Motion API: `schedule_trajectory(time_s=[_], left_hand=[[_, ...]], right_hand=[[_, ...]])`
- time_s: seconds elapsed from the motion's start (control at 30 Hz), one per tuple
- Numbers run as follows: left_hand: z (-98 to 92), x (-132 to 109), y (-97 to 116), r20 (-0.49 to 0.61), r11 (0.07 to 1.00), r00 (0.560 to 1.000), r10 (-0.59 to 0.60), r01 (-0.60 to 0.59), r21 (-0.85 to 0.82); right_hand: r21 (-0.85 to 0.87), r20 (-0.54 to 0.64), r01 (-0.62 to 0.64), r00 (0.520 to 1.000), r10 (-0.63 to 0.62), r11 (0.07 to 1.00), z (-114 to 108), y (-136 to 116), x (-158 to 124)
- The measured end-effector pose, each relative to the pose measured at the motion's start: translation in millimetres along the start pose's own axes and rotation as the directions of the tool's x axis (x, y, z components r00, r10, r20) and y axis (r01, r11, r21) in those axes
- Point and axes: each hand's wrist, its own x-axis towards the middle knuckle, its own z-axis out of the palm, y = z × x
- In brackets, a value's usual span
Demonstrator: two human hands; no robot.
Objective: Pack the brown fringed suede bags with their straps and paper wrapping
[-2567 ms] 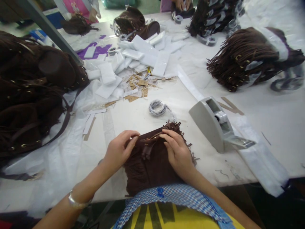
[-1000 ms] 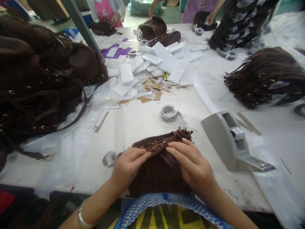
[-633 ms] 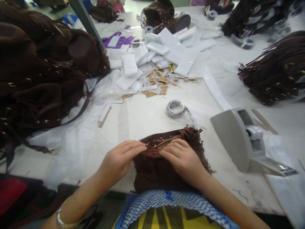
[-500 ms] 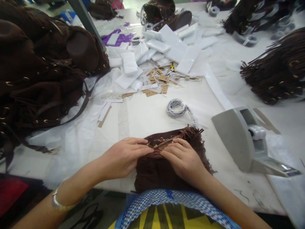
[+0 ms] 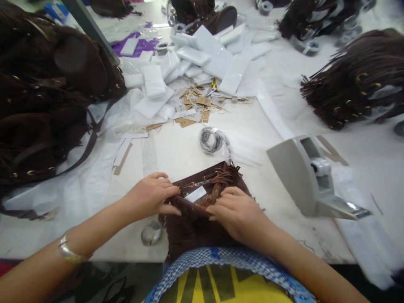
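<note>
A dark brown fringed bag (image 5: pixel 192 233) lies at the table's front edge, against the checked apron. Its mouth gapes, showing a patterned lining and a white label (image 5: pixel 195 194). My left hand (image 5: pixel 151 194) pinches the near rim at the left corner. Farther right, my right hand (image 5: pixel 238 212) is closed on the same rim, its fingertips partly hidden in the folds. A coiled, wrapped strap (image 5: pixel 211 140) runs from the bag's far right corner onto the table. Beside the bag's left side lies a small clear-wrapped roll (image 5: pixel 151 233).
A grey tape dispenser (image 5: pixel 301 176) stands at the right. Brown bags (image 5: pixel 34 105) are heaped at the left, and another fringed bag (image 5: pixel 356 80) lies at the right. White foam pieces (image 5: pixel 202 59) and cardboard tags (image 5: pixel 192 107) cover the table's far middle.
The bag's mouth has been pulled wider, revealing the lining and white label. Both hands have drawn the near rim toward me. The clear-wrapped roll has come into view at the left.
</note>
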Motion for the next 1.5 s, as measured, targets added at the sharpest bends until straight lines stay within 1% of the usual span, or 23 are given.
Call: schedule_trajectory(time_s=[0.07,0.1,0.17,0.23,0.27,0.33,0.43,0.5,0.57,0.63,0.7,0.77,0.83,0.9,1.0,1.1,1.17,1.23,1.3,1.37,1.4,1.47,1.5], left_hand=[[-5.2,5,5,0.057,0.996,0.996,-0.067,0.07,-0.057],[-9.0,8,10,0.056,0.988,0.992,-0.116,0.121,-0.094],[-16.6,16,25,0.008,0.956,0.976,-0.218,0.215,-0.198],[-20.7,24,42,-0.026,0.912,0.955,-0.296,0.275,-0.303],[-20.5,29,50,-0.015,0.893,0.947,-0.322,0.299,-0.336],[-15.9,40,60,0.052,0.868,0.936,-0.349,0.344,-0.359],[-5.2,52,56,0.156,0.842,0.94,-0.303,0.341,-0.419],[-0.8,57,46,0.183,0.81,0.956,-0.228,0.29,-0.51],[-0.3,60,36,0.191,0.759,0.97,-0.152,0.238,-0.605],[-2.2,60,30,0.186,0.681,0.977,-0.104,0.206,-0.702],[-4.4,61,30,0.197,0.568,0.976,-0.093,0.215,-0.794],[-6.0,61,33,0.228,0.458,0.969,-0.1,0.248,-0.853],[-7.0,61,35,0.243,0.403,0.964,-0.106,0.265,-0.876],[-7.9,61,37,0.241,0.399,0.965,-0.108,0.264,-0.878],[-9.1,61,39,0.236,0.424,0.966,-0.109,0.26,-0.867],[-9.7,59,41,0.217,0.467,0.967,-0.131,0.253,-0.847],[-9.4,58,42,0.214,0.491,0.966,-0.145,0.257,-0.832],[-8.7,56,43,0.215,0.502,0.964,-0.154,0.264,-0.823],[-7.7,53,42,0.214,0.507,0.963,-0.163,0.268,-0.819],[-6.5,51,42,0.213,0.507,0.962,-0.171,0.271,-0.818],[-6.0,50,41,0.213,0.502,0.961,-0.177,0.275,-0.82],[-5.4,48,40,0.218,0.485,0.959,-0.183,0.28,-0.829],[-5.3,48,40,0.218,0.473,0.959,-0.183,0.28,-0.836]], right_hand=[[0.044,-0.042,0.015,0.999,-0.013,0.999,-6,10,0],[0.052,-0.088,0.009,0.996,-0.005,0.999,-11,15,-1],[0.033,-0.218,-0.045,0.975,0.051,0.998,-18,24,-3],[0.027,-0.325,-0.112,0.939,0.115,0.993,-22,31,-5],[0.04,-0.344,-0.133,0.929,0.138,0.99,-21,33,-7],[0.055,-0.324,-0.135,0.935,0.145,0.989,-16,36,-9],[-0.021,-0.267,-0.145,0.954,0.135,0.989,-5,40,-10],[-0.088,-0.251,-0.173,0.957,0.147,0.981,0,43,-8],[-0.113,-0.244,-0.184,0.958,0.153,0.976,1,44,-6],[-0.096,-0.262,-0.182,0.953,0.151,0.979,0,45,-2],[-0.066,-0.283,-0.2,0.943,0.174,0.978,-2,46,2],[-0.068,-0.27,-0.262,0.934,0.235,0.963,-4,46,5],[-0.115,-0.226,-0.326,0.928,0.295,0.938,-7,45,7],[-0.17,-0.186,-0.337,0.934,0.305,0.926,-11,45,9],[-0.202,-0.143,-0.237,0.967,0.211,0.95,-17,45,11],[-0.203,-0.112,-0.148,0.986,0.127,0.968,-18,48,11],[-0.194,-0.087,-0.121,0.991,0.106,0.974,-15,51,11],[-0.137,-0.073,-0.115,0.992,0.106,0.984,-13,54,10],[-0.016,-0.081,-0.135,0.988,0.133,0.991,-14,56,10],[0.089,-0.125,-0.202,0.969,0.212,0.975,-17,58,9],[0.109,-0.152,-0.251,0.952,0.265,0.962,-19,58,9],[0.065,-0.193,-0.338,0.919,0.345,0.939,-23,57,8],[0.015,-0.201,-0.36,0.913,0.356,0.933,-24,57,8]])
